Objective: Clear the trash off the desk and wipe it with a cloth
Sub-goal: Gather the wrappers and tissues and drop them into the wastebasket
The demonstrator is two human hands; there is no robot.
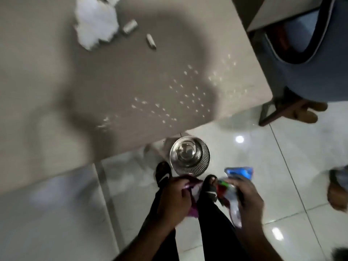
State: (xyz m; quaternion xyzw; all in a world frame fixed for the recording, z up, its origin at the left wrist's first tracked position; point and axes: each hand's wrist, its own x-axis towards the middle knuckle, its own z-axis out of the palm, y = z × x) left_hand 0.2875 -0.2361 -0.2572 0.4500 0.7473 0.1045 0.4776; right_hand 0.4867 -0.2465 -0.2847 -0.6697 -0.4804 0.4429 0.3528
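I stand at the corner of a beige desk (56, 91). My left hand (172, 200) is closed on a purple wrapper (190, 182). My right hand (246, 198) grips a bunch of wrappers, a blue one (239, 172) sticking up and a clear one with red and green print below. Both hands hover above the floor, just short of a round metal mesh bin (190, 155) that stands open by the desk edge. On the desk lie crumpled white paper (96, 25), two small grey rolls (130, 27) (151, 41) and scattered white crumbs (180, 95).
A blue upholstered chair (310, 53) stands at the desk's right end with someone's feet (307, 110) beneath it. Another person's foot (337, 193) shows at the right edge. My own sandalled feet (163, 174) stand on glossy white floor tiles (282, 176) by the bin.
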